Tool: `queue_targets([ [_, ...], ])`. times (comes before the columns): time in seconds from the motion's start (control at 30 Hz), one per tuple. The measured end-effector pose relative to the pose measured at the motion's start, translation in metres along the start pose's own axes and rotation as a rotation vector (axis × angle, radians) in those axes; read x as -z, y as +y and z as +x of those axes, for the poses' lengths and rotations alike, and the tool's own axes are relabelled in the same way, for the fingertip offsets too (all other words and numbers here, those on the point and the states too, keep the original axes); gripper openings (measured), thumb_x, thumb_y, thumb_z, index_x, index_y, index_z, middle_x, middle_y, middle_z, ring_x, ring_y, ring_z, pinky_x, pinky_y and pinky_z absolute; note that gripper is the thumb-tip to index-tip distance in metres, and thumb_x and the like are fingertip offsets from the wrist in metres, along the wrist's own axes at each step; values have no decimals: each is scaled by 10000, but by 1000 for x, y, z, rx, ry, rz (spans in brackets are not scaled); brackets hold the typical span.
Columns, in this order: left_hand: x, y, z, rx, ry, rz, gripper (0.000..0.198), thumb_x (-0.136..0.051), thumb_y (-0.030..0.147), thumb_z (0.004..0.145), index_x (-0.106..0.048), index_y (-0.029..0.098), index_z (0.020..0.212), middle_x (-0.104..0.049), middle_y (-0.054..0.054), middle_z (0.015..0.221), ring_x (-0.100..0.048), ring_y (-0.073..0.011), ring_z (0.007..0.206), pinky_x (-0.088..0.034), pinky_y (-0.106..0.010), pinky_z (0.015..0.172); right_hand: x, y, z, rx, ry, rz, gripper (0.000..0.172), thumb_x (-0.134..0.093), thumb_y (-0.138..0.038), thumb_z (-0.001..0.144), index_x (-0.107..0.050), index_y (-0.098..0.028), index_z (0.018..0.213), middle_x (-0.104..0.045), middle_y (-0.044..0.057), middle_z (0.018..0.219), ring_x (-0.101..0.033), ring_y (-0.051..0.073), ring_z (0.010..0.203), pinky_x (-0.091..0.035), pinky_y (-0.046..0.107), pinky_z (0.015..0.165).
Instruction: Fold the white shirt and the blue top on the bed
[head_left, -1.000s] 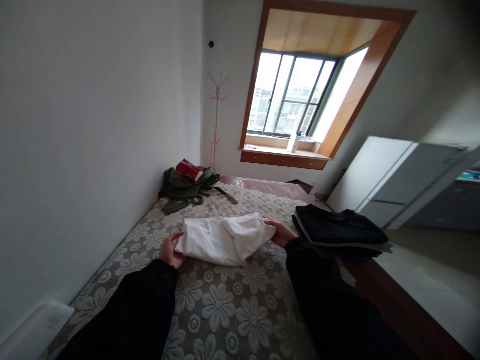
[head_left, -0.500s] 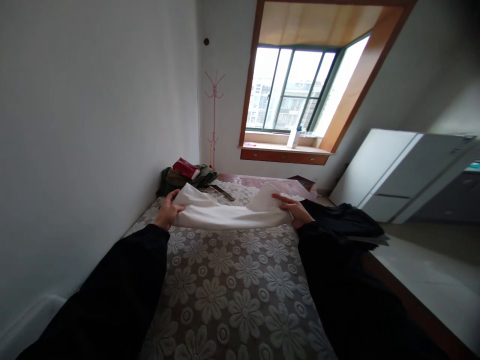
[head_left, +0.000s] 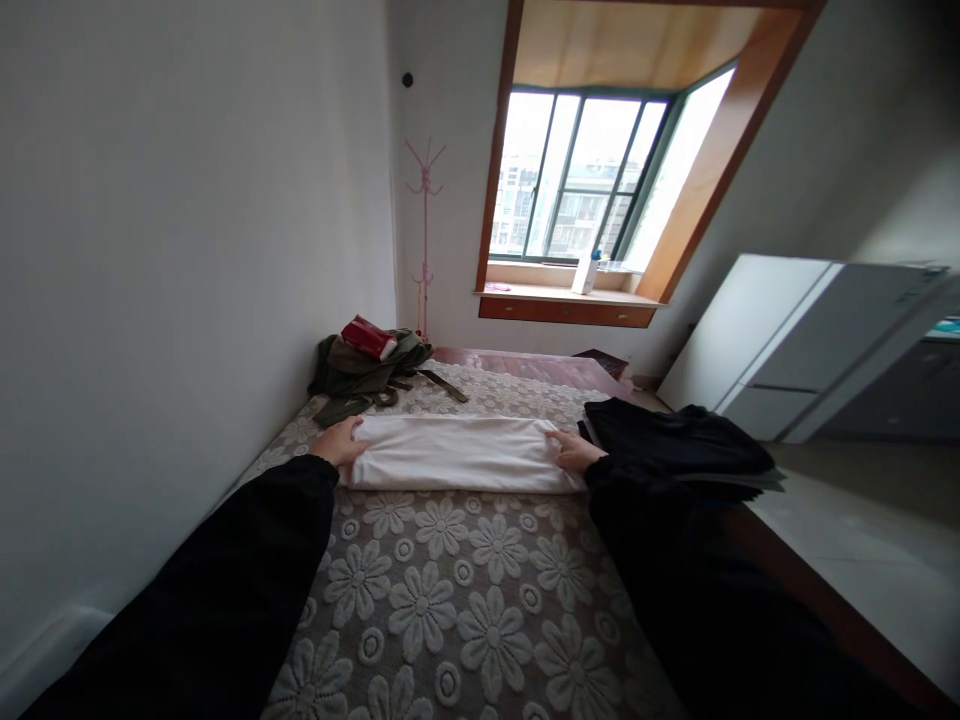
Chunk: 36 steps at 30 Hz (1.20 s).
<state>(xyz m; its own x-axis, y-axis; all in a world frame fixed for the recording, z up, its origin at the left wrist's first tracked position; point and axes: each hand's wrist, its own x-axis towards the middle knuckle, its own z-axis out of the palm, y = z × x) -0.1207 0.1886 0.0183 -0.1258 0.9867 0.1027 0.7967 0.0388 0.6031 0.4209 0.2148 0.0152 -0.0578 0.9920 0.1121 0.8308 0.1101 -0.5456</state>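
Note:
A white garment [head_left: 457, 452] lies folded into a long flat band across the flowered bed cover [head_left: 465, 600]. My left hand [head_left: 339, 441] rests on its left end, fingers curled over the edge. At the right end my right hand [head_left: 573, 451] presses on the cloth with fingers lying flat. Both arms wear black sleeves.
A stack of folded dark clothes [head_left: 679, 446] sits just right of the white garment near the bed's edge. At the far left corner lies a green bag [head_left: 360, 372] with a red item [head_left: 365, 337] on top. Beyond are a pink coat stand [head_left: 424, 230], a window and a white cabinet [head_left: 810, 345].
The white garment was lifted and folded over away from me, then laid down as a neat flat band. Both hands moved outward to its ends and came down with it.

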Motion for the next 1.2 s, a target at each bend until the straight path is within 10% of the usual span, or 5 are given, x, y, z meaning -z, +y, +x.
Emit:
queue_targets([
  [0.3,-41,21,10,-139,-15,216,536,-510,357,1030,-604,218,1539,-480,-166,1726,-315,-390,1668,-222,-631,1356,-47,-15,23,73,-64,-262,603,-489,-324,1071,-517,-204,1661,-426,100,1763,-302,318,1669,-194,516,1380],
  [0.63,-8,12,32,-132,-20,354,398,-555,234,934,-752,217,1279,-667,-163,1471,-542,-394,1411,-411,-563,1214,-20,-1,48,31,12,-426,341,-551,-187,981,-774,-189,1239,-669,175,1405,-527,361,1394,-381,532,1196],
  [1.2,4,24,18,-173,118,63,240,-631,217,860,-768,208,1057,-788,-106,1114,-715,-297,1099,-528,-367,1041,-10,-15,36,13,151,-276,192,-612,-161,907,-760,-189,1026,-724,149,1241,-635,319,1203,-497,392,1033],
])
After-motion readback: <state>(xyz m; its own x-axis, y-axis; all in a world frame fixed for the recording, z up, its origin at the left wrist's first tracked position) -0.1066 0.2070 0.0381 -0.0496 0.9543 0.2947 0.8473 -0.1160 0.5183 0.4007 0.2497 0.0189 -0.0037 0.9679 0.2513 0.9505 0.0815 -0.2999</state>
